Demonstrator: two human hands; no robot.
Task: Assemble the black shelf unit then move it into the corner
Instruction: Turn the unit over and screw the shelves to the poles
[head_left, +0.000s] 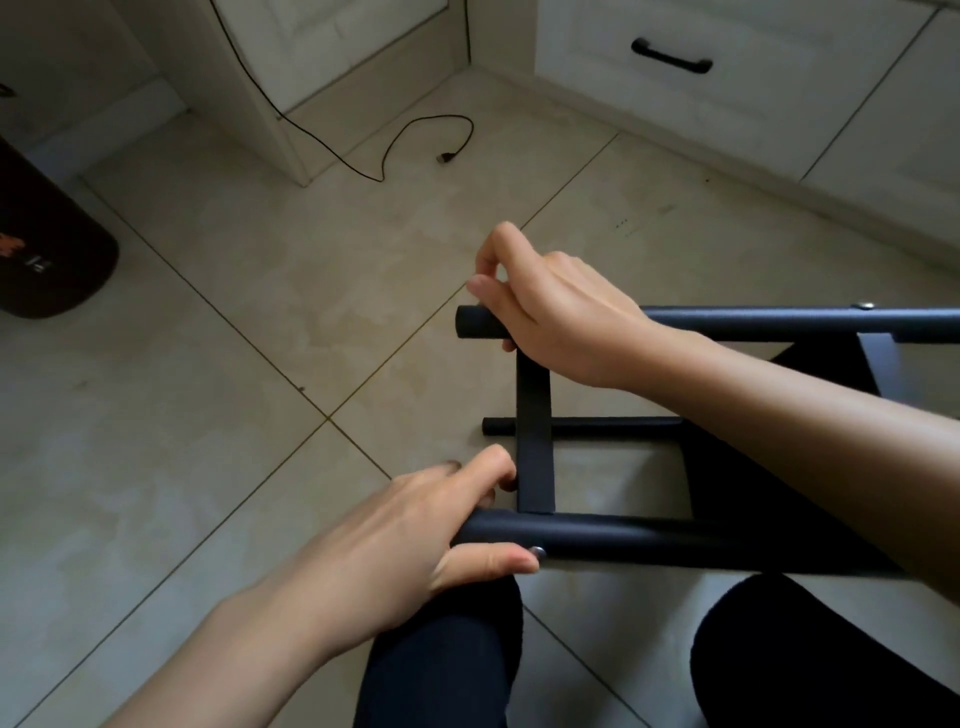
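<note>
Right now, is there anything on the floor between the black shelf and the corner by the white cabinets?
Yes, a loose black cable lies on the tiles in front of the corner, beyond the shelf frame. Nothing else visible blocks the way.

You have one view only, from the camera on your head. It looks forward and steeply down, close over your left hand (410, 530) and right hand (550, 312), taking in your knees at the bottom edge and the tiled floor (260, 291) ahead.
</note>
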